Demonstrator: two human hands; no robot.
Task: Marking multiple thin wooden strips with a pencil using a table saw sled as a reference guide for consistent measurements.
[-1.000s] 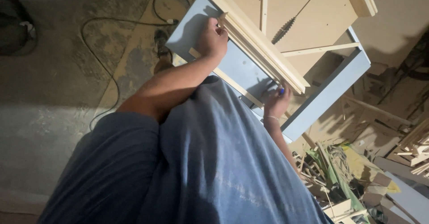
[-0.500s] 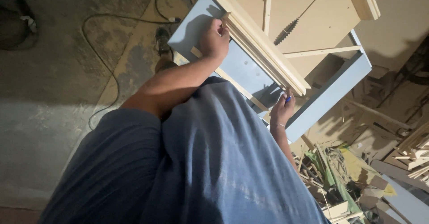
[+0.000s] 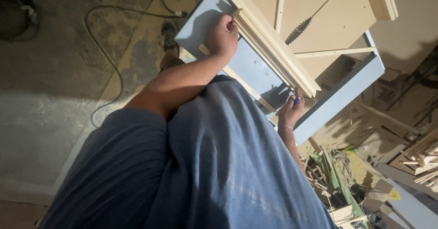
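Stack of pale wood strips (image 3: pixel 273 46) lies diagonally on blue table (image 3: pixel 337 96). Left hand (image 3: pixel 222 38) presses its upper end, fingers curled on the strips. Right hand (image 3: pixel 290 111) by lower end, fingers pinched on a blue pen (image 3: pixel 297 100). Scrap wood (image 3: pixel 365 183) on floor to the right.

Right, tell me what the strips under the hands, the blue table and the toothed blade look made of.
The long strips under the left hand look like bare, unfinished softwood: pale, with straight grain lines. The blue table looks like board painted matt light blue; its core is hidden. The toothed blade looks like dark metal, though it is too small to be sure. The right hand holds a small blue thing.
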